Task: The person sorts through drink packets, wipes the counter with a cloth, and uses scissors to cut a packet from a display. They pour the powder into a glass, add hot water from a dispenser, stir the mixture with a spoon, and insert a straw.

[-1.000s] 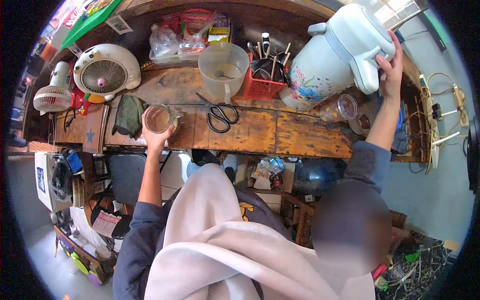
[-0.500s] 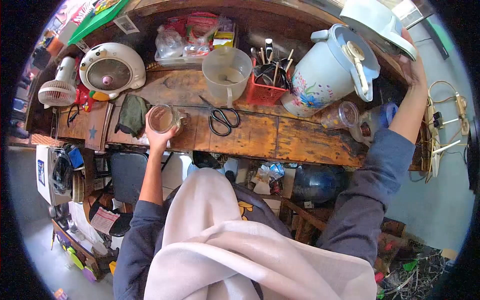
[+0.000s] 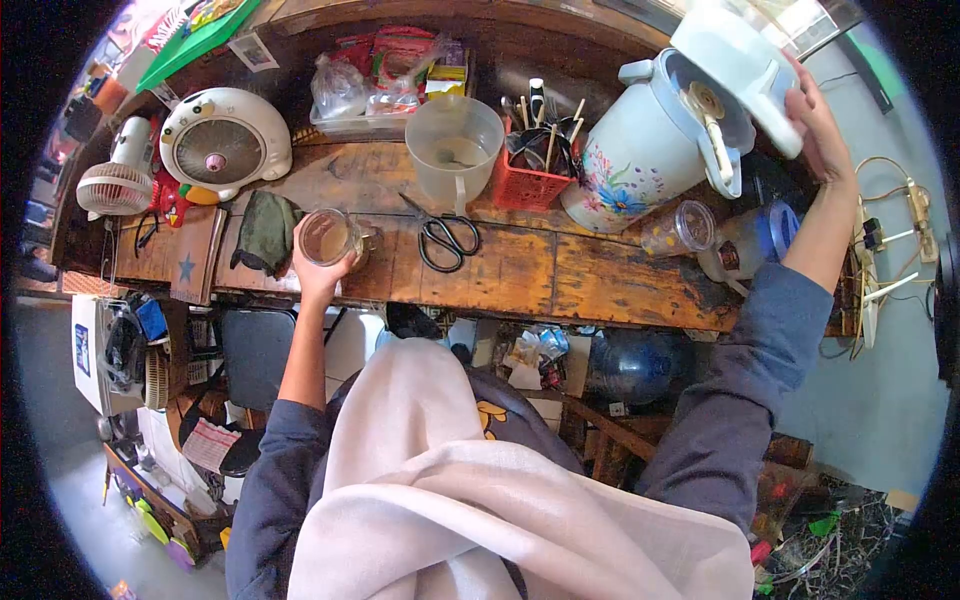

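My left hand (image 3: 318,272) is wrapped round a glass mug (image 3: 327,237) of brown drink on the wooden table. At the upper right, my right hand (image 3: 822,130) is against the edge of the raised pale blue lid (image 3: 735,55) of a large flask (image 3: 630,150) with painted flowers; its fingers are partly hidden and slightly blurred. A loose cream handle (image 3: 716,140) lies across the flask's opening. Black scissors (image 3: 441,240) rest between the mug and the flask, below a clear plastic jug (image 3: 452,165) with a spoon in some liquid.
A red basket (image 3: 528,188) holds utensils. Beside the flask stand a small clear jar (image 3: 690,225) and a blue-lidded container (image 3: 775,232). On the left are a dark green cloth (image 3: 265,232), a white animal-shaped appliance (image 3: 218,143) and a small fan (image 3: 115,188). Cables hang at the right.
The lid has swung lower and a little to the left over the flask. My right hand has shifted with it, its fingers less wrapped round the edge. My left hand stays in place.
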`<action>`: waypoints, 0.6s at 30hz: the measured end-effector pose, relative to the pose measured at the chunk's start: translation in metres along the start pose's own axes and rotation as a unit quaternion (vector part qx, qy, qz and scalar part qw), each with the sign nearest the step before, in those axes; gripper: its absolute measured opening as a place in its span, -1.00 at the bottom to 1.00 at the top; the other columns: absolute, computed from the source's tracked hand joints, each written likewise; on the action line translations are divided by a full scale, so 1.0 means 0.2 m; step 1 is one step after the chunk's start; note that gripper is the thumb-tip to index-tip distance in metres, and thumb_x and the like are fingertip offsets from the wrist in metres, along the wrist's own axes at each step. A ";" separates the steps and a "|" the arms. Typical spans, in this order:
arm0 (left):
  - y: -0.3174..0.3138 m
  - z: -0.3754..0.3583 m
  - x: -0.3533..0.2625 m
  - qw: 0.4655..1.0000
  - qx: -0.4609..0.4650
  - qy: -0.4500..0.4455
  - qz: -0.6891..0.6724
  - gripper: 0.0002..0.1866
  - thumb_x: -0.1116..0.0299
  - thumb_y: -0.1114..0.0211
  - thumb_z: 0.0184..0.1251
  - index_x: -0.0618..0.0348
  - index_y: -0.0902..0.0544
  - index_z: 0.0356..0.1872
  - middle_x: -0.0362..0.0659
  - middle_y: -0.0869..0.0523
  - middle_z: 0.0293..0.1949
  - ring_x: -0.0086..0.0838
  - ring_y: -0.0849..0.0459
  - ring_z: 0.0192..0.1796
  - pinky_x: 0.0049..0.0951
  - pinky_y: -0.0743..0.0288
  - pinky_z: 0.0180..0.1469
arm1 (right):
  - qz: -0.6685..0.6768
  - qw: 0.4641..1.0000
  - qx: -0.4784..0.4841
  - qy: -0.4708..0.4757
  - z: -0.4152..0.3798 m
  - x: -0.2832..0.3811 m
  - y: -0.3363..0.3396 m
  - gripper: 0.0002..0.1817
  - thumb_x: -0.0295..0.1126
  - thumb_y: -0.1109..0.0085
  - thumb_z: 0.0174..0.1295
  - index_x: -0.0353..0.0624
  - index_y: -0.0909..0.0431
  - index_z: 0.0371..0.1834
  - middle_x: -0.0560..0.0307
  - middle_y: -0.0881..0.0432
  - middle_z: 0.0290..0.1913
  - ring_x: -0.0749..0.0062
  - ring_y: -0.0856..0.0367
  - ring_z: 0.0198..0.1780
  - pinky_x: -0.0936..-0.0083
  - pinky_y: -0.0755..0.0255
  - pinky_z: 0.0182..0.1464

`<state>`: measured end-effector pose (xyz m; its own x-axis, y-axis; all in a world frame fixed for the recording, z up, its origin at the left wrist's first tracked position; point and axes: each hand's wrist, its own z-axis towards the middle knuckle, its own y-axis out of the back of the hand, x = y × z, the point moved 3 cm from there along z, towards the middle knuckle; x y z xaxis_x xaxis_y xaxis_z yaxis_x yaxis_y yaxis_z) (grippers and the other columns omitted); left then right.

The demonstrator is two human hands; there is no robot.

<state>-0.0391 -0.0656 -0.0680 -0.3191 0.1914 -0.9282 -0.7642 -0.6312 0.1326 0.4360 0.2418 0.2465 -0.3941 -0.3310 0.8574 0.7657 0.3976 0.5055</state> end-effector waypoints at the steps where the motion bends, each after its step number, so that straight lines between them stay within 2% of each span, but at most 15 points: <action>1: 0.00 0.00 0.00 1.000 0.000 0.000 0.000 -0.19 0.36 -0.46 -0.39 0.28 -0.30 0.06 -0.10 -0.46 -0.03 -0.36 -0.44 0.06 -0.35 -0.28 0.15 | -0.068 0.996 0.058 -0.012 -0.01 0.01 -0.02 -0.23 0.06 -0.10 0.10 -0.10 -0.09 0.29 0.09 -0.29 0.18 0.40 -0.33 0.15 0.45 -0.31 0.07; 2: 0.00 0.00 -0.01 1.000 -0.001 0.004 0.004 -0.19 0.36 -0.46 -0.39 0.28 -0.30 0.06 -0.10 -0.46 -0.03 -0.37 -0.44 0.06 -0.35 -0.28 0.15 | -0.068 0.996 0.059 -0.011 -0.01 0.02 -0.04 -0.23 0.06 -0.10 0.10 -0.10 -0.09 0.29 0.09 -0.29 0.18 0.40 -0.33 0.15 0.45 -0.31 0.07; 4: 0.00 0.00 -0.01 1.000 -0.002 0.007 0.008 -0.19 0.36 -0.47 -0.39 0.28 -0.30 0.05 -0.10 -0.46 -0.04 -0.37 -0.44 0.05 -0.35 -0.28 0.15 | 0.037 0.997 0.052 -0.036 -0.02 0.04 -0.09 -0.21 0.06 -0.11 0.09 -0.14 -0.07 0.29 0.08 -0.28 0.19 0.39 -0.35 0.14 0.49 -0.31 0.07; 5: -0.01 0.01 -0.01 1.000 -0.002 0.009 -0.008 -0.20 0.37 -0.46 -0.39 0.28 -0.31 0.05 -0.11 -0.46 -0.04 -0.37 -0.44 0.05 -0.36 -0.27 0.15 | 0.018 1.000 -0.013 -0.019 0.02 0.05 -0.10 -0.19 0.07 -0.09 0.10 -0.16 -0.05 0.30 0.07 -0.26 0.21 0.35 -0.35 0.14 0.51 -0.25 0.13; 6: -0.01 0.00 -0.01 1.000 0.000 0.012 -0.024 -0.20 0.37 -0.46 -0.39 0.28 -0.31 0.05 -0.11 -0.46 -0.04 -0.37 -0.44 0.05 -0.36 -0.27 0.15 | 0.018 1.000 -0.012 -0.021 0.05 0.06 -0.14 -0.19 0.07 -0.09 0.10 -0.16 -0.05 0.30 0.07 -0.26 0.21 0.35 -0.35 0.14 0.51 -0.25 0.13; 8: -0.01 0.00 -0.01 1.000 0.001 0.010 -0.021 -0.20 0.38 -0.45 -0.39 0.28 -0.31 0.05 -0.11 -0.46 -0.04 -0.37 -0.44 0.05 -0.36 -0.27 0.16 | -0.071 0.992 -0.104 0.021 0.10 0.15 -0.24 -0.10 0.10 -0.14 0.04 -0.31 -0.02 0.29 -0.08 -0.26 0.18 0.31 -0.30 0.18 0.46 -0.28 0.10; 9: -0.01 0.00 -0.01 1.000 0.002 0.006 -0.019 -0.21 0.39 -0.44 -0.39 0.28 -0.31 0.05 -0.11 -0.45 -0.03 -0.37 -0.44 0.05 -0.36 -0.27 0.16 | -0.250 0.962 -0.110 -0.020 0.17 0.14 -0.20 0.02 0.11 -0.22 -0.06 -0.38 0.05 0.29 -0.19 -0.25 0.18 0.26 -0.28 0.19 0.43 -0.23 0.15; 13: 0.00 0.00 0.01 1.000 -0.007 -0.005 -0.020 -0.18 0.39 -0.44 -0.39 0.29 -0.29 0.08 -0.10 -0.46 -0.03 -0.36 -0.44 0.06 -0.36 -0.26 0.17 | -0.224 0.969 -0.080 -0.067 0.18 0.15 -0.25 0.09 0.11 -0.28 -0.14 -0.37 0.09 0.30 -0.27 -0.26 0.15 0.21 -0.29 0.19 0.44 -0.19 0.17; 15: -0.01 -0.02 -0.01 1.000 -0.012 0.008 -0.007 -0.18 0.40 -0.44 -0.39 0.29 -0.29 0.08 -0.10 -0.46 -0.03 -0.36 -0.44 0.06 -0.36 -0.26 0.17 | -0.157 0.978 -0.139 0.005 0.11 0.14 -0.33 0.12 0.11 -0.30 -0.17 -0.39 0.11 0.30 -0.28 -0.28 0.13 0.16 -0.30 0.17 0.42 -0.19 0.16; 18: -0.03 0.00 -0.04 1.000 -0.022 -0.002 0.008 -0.19 0.41 -0.43 -0.38 0.29 -0.28 0.08 -0.10 -0.46 -0.03 -0.36 -0.44 0.06 -0.36 -0.26 0.17 | -0.184 0.964 -0.188 0.042 0.11 0.13 -0.31 0.10 0.11 -0.30 -0.17 -0.31 0.08 0.31 -0.28 -0.29 0.10 0.15 -0.30 0.15 0.41 -0.21 0.14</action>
<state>-0.0320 -0.0626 -0.0606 -0.3336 0.1847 -0.9245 -0.7332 -0.6672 0.1313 0.3667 0.2260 0.2394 -0.6435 -0.4655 0.6076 0.7181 -0.0924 0.6898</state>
